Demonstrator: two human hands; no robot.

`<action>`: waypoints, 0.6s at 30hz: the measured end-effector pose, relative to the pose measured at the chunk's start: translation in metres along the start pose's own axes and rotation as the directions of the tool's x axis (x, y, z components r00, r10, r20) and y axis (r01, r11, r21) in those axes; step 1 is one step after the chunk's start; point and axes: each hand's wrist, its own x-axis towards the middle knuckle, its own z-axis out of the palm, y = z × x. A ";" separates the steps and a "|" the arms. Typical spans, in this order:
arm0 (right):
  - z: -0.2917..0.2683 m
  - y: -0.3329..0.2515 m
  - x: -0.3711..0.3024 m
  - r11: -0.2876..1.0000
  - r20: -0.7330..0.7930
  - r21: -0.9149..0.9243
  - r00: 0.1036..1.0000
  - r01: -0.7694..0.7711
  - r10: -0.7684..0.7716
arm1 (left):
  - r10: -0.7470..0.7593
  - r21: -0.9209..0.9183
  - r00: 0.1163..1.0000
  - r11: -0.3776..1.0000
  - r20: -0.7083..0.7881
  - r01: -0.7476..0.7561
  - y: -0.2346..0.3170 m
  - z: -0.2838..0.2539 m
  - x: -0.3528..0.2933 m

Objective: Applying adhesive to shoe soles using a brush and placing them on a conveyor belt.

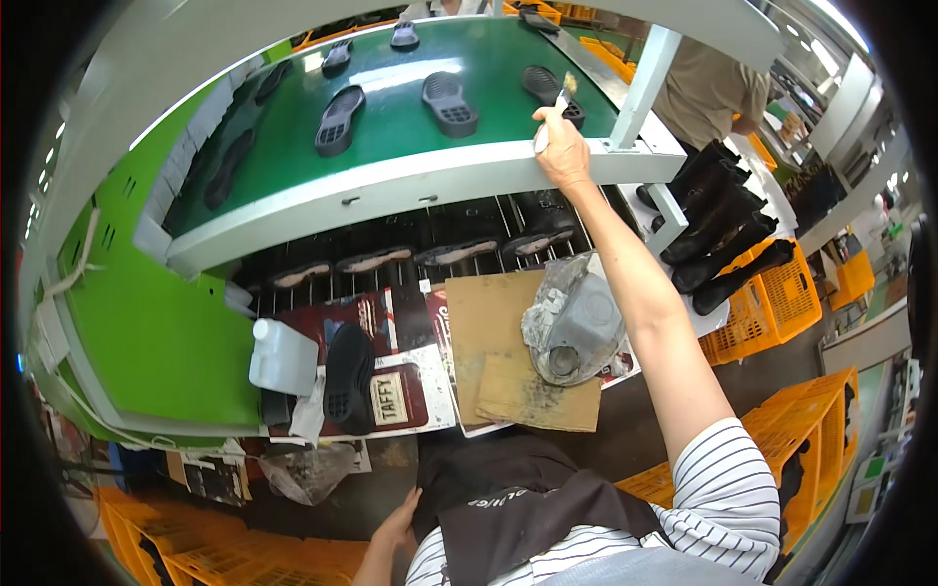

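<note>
My right hand (562, 151) reaches far forward over the rail of a green conveyor belt (396, 93). It is closed around a small brush (565, 96) with pale bristles and a light handle. The bristle end is over or beside a dark shoe sole (539, 82) at the right of the belt; whether they touch I cannot tell. Left of it lie another sole (449, 103) and a third sole (340, 119), with several more beyond. My left hand (399, 520) hangs low beside my dark apron (518, 488), fingers stretched out, with nothing visible in it.
A lower rack (469, 220) carries several shoes under the belt. Nearer are a white jug (283, 357), a black sole (349, 381), cardboard (498, 322) and a plastic-wrapped grey container (581, 322). Black boots (723, 225) and orange crates (782, 303) stand right. A person (703, 93) is beyond.
</note>
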 end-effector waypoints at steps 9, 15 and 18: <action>0.002 -0.003 -0.001 0.999 -0.068 -0.018 0.997 0.046 -0.048 | -0.039 0.024 0.999 0.999 -0.034 0.040 -0.006 -0.021 0.087; 0.003 0.004 -0.002 0.999 -0.058 -0.030 0.997 0.043 -0.045 | -0.129 0.049 0.942 0.987 -0.308 0.151 -0.026 -0.099 0.102; -0.001 0.003 -0.004 1.000 -0.079 0.000 0.996 0.030 -0.030 | -0.070 -0.225 0.831 0.972 -0.552 -0.067 -0.030 -0.106 0.107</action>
